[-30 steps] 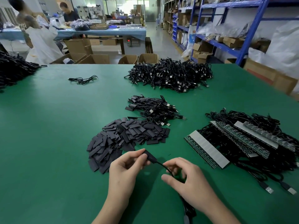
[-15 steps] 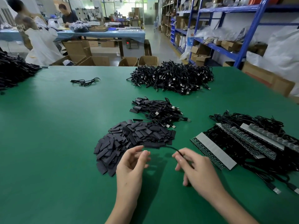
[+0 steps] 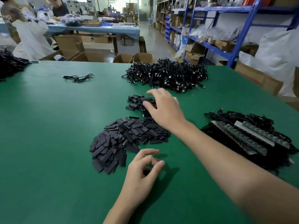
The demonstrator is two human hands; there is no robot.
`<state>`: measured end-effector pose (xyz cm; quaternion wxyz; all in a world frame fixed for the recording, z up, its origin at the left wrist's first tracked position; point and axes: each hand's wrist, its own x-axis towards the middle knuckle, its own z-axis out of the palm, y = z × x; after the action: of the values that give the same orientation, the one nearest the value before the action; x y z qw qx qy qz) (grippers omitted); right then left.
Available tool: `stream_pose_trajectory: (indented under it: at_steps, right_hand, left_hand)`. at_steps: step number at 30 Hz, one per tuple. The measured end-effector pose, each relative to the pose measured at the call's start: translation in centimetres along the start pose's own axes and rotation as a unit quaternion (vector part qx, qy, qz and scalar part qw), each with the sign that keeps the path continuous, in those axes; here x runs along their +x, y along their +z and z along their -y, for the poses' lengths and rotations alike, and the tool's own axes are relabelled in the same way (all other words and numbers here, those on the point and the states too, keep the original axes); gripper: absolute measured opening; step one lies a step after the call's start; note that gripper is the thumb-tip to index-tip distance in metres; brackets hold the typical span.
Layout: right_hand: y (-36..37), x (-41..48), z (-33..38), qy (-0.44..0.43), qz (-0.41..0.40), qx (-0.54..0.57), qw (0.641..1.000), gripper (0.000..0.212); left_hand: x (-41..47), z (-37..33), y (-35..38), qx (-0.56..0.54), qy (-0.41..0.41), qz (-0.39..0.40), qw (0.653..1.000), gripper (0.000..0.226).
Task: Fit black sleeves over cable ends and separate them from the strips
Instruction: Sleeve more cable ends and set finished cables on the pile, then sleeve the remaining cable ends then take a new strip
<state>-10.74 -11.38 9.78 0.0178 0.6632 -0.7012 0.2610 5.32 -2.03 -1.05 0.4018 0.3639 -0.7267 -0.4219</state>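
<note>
A heap of flat black sleeves [image 3: 127,139] lies on the green table [image 3: 48,143] in the middle. Just beyond it sits a small pile of sleeved cables [image 3: 137,102]. My right hand [image 3: 163,109] reaches out over that small pile, fingers spread and relaxed, nothing visibly held. Near the front of the sleeve heap my left hand [image 3: 142,172] hovers, fingers loosely curled, empty. Cables still attached to grey strips [image 3: 246,135] lie in a tangle at the right.
A large pile of black cables [image 3: 168,75] sits at the far middle of the table, a single loose cable [image 3: 79,77] at the far left, another black heap [image 3: 9,65] at the left edge. Cardboard boxes, blue shelving and people stand beyond the table.
My right hand carried the sleeved cable forward from in front of me to the small pile and let it go. My left hand let go of the sleeve end and stayed near the heap.
</note>
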Motion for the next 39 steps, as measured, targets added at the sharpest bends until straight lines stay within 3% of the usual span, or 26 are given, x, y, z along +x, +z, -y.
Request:
stream_pose_trajectory:
  at_steps: [2, 4, 6, 8, 9, 11, 13, 16, 19, 24, 29, 33, 39]
  right_hand:
    - [0.9, -4.2, -1.0, -0.012, 0.012, 0.004, 1.0, 0.041]
    - [1.3, -8.5, -2.6, -0.005, 0.028, 0.01, 1.0, 0.036]
    - [1.3, -12.6, -4.2, 0.003, 0.026, 0.011, 1.0, 0.033]
    - [0.9, -16.4, -5.5, 0.015, 0.026, 0.011, 0.999, 0.031]
    - [0.5, -18.0, -6.2, 0.021, 0.029, 0.009, 0.999, 0.029]
    - [-0.8, -20.2, -7.6, 0.033, 0.023, -0.001, 0.999, 0.025]
    - [-2.6, -21.4, -9.3, 0.04, -0.007, -0.026, 0.999, 0.023]
    - [-6.3, -22.0, -12.0, 0.053, -0.082, -0.078, 0.992, 0.023]
    - [-9.1, -22.0, -14.5, 0.082, -0.123, -0.137, 0.98, 0.035]
    - [-9.6, -20.8, -16.3, 0.158, 0.012, -0.212, 0.964, 0.071]
    - [-7.9, -20.9, -17.4, 0.174, 0.043, -0.256, 0.95, 0.063]
    - [-7.1, -21.4, -18.1, 0.159, -0.008, -0.296, 0.942, 0.045]
    - [-5.9, -21.5, -19.1, 0.133, -0.077, -0.288, 0.945, 0.058]
  left_hand:
    - [0.0, 0.2, 0.3, 0.028, 0.009, -0.004, 1.0, 0.033]
    - [0.1, 0.1, 0.2, 0.03, 0.018, 0.006, 0.999, 0.017]
    - [0.0, 0.2, 0.4, 0.007, 0.02, 0.006, 1.0, 0.031]
    - [-0.2, -0.2, 0.4, 0.014, 0.029, 0.003, 0.999, 0.008]
    - [-0.4, -0.3, 0.6, 0.034, 0.038, -0.007, 0.999, 0.014]
    - [-0.6, -0.1, 1.0, 0.075, 0.049, -0.009, 0.996, 0.005]
    - [-0.7, -0.8, 1.5, 0.124, 0.059, -0.004, 0.991, 0.027]
    - [0.1, -3.2, 3.3, 0.186, 0.117, 0.077, 0.973, 0.033]
    - [2.8, -7.2, 6.6, 0.209, 0.179, 0.152, 0.949, 0.037]
    - [9.9, -14.4, 13.9, 0.224, 0.231, 0.155, 0.934, 0.034]
    - [14.6, -16.3, 20.8, 0.372, 0.283, 0.249, 0.848, 0.04]
    - [15.8, -15.0, 23.9, 0.449, 0.327, 0.28, 0.783, 0.046]
    - [17.8, -15.6, 25.0, 0.514, 0.368, 0.294, 0.717, 0.048]
